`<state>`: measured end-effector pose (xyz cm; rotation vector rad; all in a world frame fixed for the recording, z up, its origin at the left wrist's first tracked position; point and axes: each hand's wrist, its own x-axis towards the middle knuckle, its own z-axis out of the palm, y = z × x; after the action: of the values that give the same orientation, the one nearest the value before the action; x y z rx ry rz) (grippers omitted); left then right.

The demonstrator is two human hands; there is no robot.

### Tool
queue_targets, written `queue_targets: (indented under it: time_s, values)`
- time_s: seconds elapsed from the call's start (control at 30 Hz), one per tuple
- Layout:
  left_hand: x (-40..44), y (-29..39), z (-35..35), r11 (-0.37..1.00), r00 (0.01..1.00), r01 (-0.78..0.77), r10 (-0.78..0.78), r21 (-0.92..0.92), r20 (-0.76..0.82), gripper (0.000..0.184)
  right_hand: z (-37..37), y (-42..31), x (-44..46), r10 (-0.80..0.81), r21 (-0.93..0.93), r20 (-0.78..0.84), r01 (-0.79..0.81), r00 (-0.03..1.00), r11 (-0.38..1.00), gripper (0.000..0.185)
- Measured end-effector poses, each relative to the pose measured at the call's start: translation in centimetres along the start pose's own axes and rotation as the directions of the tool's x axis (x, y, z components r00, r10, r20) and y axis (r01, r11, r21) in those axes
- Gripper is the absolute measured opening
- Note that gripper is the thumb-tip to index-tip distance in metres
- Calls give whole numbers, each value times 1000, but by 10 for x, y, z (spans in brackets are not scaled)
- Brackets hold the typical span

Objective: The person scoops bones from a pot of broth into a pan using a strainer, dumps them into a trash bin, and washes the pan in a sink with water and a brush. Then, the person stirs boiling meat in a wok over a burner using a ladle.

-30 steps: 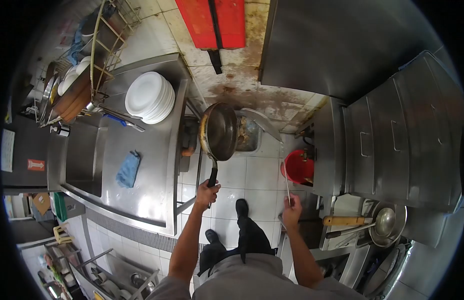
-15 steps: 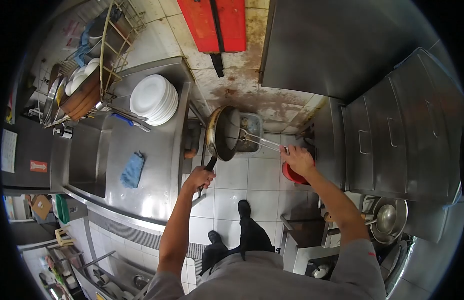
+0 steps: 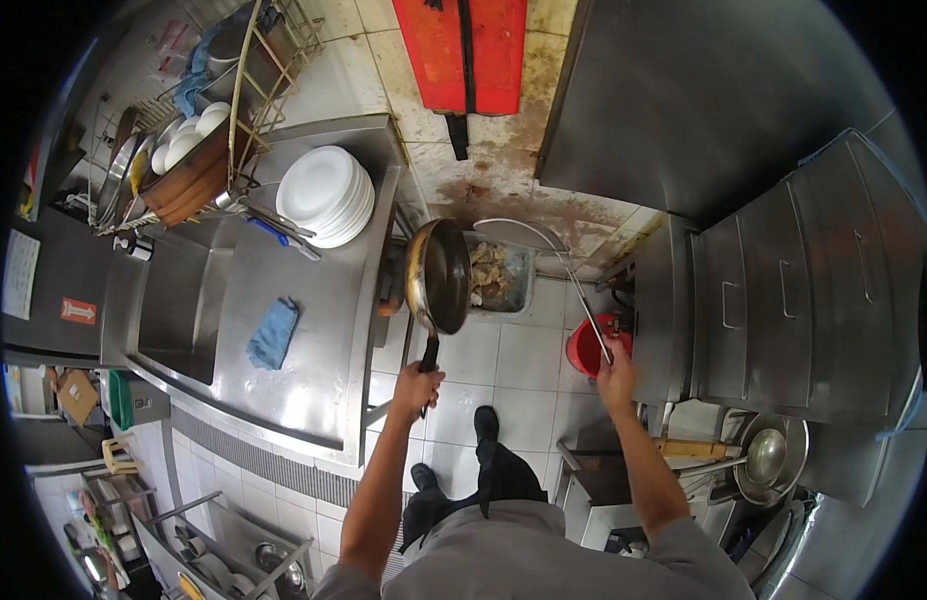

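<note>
The left hand [image 3: 419, 389] has its fingers wrapped around the black handle of the frying pan [image 3: 446, 277]. The pan is raised in front of the body, tilted, with its cooking surface turned toward the right-hand side. The right hand [image 3: 616, 380] grips the end of the long handle of the round strainer [image 3: 522, 235]; its fingers are closed on this handle. The strainer head is positioned to the right of the pan, apart from it, and overlaps in view the far part of the container of scraps [image 3: 530, 288]. The red bucket [image 3: 585, 352] stands near the right hand. On the steel counter [image 3: 314, 375], left of the pan, rest the stacked white plates [image 3: 324, 195] and the blue cloth [image 3: 273, 335].
</note>
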<state>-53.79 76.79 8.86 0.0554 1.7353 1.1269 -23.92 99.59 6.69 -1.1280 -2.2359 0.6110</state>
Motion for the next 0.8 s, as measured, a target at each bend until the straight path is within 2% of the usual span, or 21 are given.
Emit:
queue_targets:
  time_s: [0.03,0.17,0.23,0.33,0.37,0.4,0.43,0.5,0.57,0.6,0.63,0.7,0.73,0.8]
  values:
    - [-7,-5,1,997,999,34,-31,-76,40,11,3,-4,-7,61,172,-47,-52,997,984,32]
    - [-21,-42,-4,975,988,119,-99,-185,116,13,10,-40,-18,60,100,-136,-47,989,994,30]
    - [-25,-54,-6,973,988,118,-94,-199,123,16,40,-41,-20,35,75,-206,-20,978,997,37]
    - [-25,-66,-9,961,974,188,-157,-202,161,16,120,-30,-14,-174,-283,-219,108,960,953,52]
    - [-21,-70,-11,952,969,214,-179,-220,168,16,140,-21,-12,-181,-283,-211,117,961,952,52]
    - [-18,-74,-9,939,966,217,-167,-266,198,16,159,-13,-15,-20,-253,-97,-5,995,967,57]
    - [-17,-77,-16,928,961,226,-162,-296,225,16,172,-15,-21,156,-232,22,-146,988,962,63]
    - [-8,-81,-23,936,961,202,-132,-289,244,17,148,-28,-19,180,-219,26,-170,983,961,57]
    - [-18,-80,-18,925,956,211,-129,-315,263,21,120,-29,-34,12,-17,-169,-15,986,1000,51]
    - [-18,-77,-18,919,953,220,-132,-326,271,22,110,-29,-41,54,45,-199,-46,979,998,36]
    - [-20,-74,-19,913,950,231,-137,-337,279,22,99,-28,-47,48,43,-203,-40,978,998,36]
    - [-22,-71,-24,914,940,230,-118,-336,321,23,74,-21,-65,318,404,-54,-270,947,874,19]
    - [-25,-71,-26,916,927,229,-102,-330,362,24,59,-16,-75,313,398,-52,-268,948,877,19]
    - [-37,-68,-26,910,909,247,-98,-334,406,24,35,-17,-86,454,561,141,-449,880,696,13]
